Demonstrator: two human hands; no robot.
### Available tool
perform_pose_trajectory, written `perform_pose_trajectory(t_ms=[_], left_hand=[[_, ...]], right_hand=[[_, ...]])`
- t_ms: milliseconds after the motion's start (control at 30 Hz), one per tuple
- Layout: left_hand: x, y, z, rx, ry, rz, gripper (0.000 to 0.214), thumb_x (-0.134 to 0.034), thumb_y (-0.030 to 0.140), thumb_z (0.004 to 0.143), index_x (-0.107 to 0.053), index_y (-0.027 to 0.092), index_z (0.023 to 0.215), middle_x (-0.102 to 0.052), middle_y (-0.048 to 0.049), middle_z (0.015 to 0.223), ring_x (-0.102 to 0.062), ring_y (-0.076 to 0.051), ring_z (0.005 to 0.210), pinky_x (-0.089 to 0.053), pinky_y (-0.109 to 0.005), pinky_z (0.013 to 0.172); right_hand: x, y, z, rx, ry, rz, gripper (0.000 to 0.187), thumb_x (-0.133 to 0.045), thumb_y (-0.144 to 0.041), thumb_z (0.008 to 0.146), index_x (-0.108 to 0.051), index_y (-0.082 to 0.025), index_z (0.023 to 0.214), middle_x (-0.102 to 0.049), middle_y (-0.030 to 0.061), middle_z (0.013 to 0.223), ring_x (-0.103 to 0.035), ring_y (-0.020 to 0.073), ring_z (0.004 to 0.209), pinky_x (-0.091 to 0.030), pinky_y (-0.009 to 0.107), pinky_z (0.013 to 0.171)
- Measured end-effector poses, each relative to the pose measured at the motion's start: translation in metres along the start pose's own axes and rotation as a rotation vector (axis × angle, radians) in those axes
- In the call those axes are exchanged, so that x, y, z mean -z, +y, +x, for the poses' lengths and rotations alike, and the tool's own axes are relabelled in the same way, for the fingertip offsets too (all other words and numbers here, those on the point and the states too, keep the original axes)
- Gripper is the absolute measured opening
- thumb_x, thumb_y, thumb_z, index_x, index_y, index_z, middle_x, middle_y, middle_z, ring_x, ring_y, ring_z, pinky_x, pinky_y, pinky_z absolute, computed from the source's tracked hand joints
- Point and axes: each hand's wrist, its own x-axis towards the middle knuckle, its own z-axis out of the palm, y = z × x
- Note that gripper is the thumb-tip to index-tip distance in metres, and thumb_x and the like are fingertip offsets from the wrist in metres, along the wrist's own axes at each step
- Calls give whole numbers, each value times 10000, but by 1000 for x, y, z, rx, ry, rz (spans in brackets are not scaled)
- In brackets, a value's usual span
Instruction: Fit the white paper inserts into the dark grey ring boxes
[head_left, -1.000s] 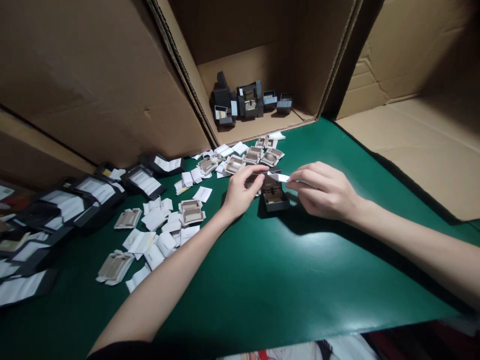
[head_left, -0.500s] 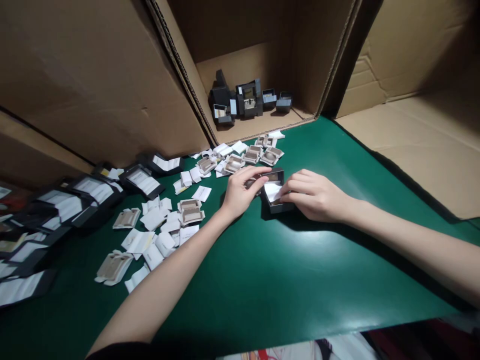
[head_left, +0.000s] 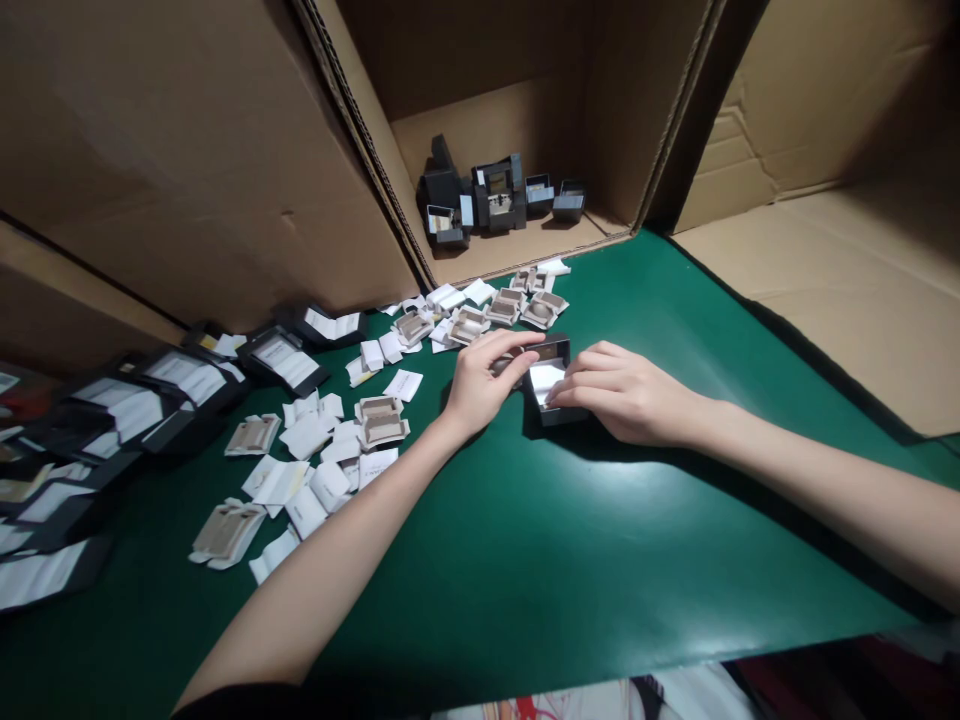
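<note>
A small black open box (head_left: 553, 352) sits on the green table (head_left: 525, 540) between my hands. My left hand (head_left: 484, 378) grips its left side, fingers curled over the rim. My right hand (head_left: 626, 392) rests on the right side, its fingertips pressing a folded white paper (head_left: 544, 378) down inside the box. Beige insert trays (head_left: 382, 422) and more white paper slips (head_left: 300, 490) lie scattered to the left of my left arm.
A big cardboard carton (head_left: 525, 120) lies on its side at the back, with several finished black boxes (head_left: 495, 195) inside. Flat black lids with white cards (head_left: 187, 380) stack along the left edge. A cardboard sheet (head_left: 840, 290) lies at the right.
My right hand brought the white paper down from above the box into it and now presses it flat. The left hand stayed on the box.
</note>
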Motion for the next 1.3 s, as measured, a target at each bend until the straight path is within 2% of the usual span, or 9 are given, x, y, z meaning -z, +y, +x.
perform_pose_trajectory(t_ms=[367,567,767,967,1300], left_hand=[[0,1,0,-23,-20,16,182,-565,296,903,-661,207,1031,-663,-38,986,-611,-162,881,-479,-284,805],[0,4,-2,-8,-183,170,440,-574,173,785,-510,235,1215,-593,-41,1186,-570,-202,985,-451,-335,895],[0,4,-2,16,-205,219,485,-551,152,765,-471,259,1231,-573,-27,1190,-545,-206,972,-443,-344,888],[-1,4,-1,2,-207,213,454,-539,170,787,-466,257,1227,-569,-25,1210,-534,-217,1028,-431,-348,917],[-2,4,-1,23,-202,227,458,-521,167,788,-467,238,1237,-570,-34,1192,-535,-206,996,-434,-341,901]], right_hand=[[-1,-2,0,-62,-4,60,290,-361,-28,879,-597,-162,983,-708,62,858,-560,166,827,-398,345,770],[-3,0,-1,-87,-23,83,321,-365,-17,866,-604,-166,1020,-711,70,920,-568,172,892,-405,367,832],[-3,0,-1,-65,-29,58,295,-387,-50,896,-638,-185,973,-715,55,988,-562,189,975,-411,385,841],[-1,-3,2,-91,45,-112,223,-442,-91,905,-633,-184,970,-707,48,1023,-563,188,980,-416,380,851],[-5,-10,3,-93,-4,-359,167,-482,-126,899,-642,-174,893,-682,18,1135,-538,192,1000,-337,378,927]])
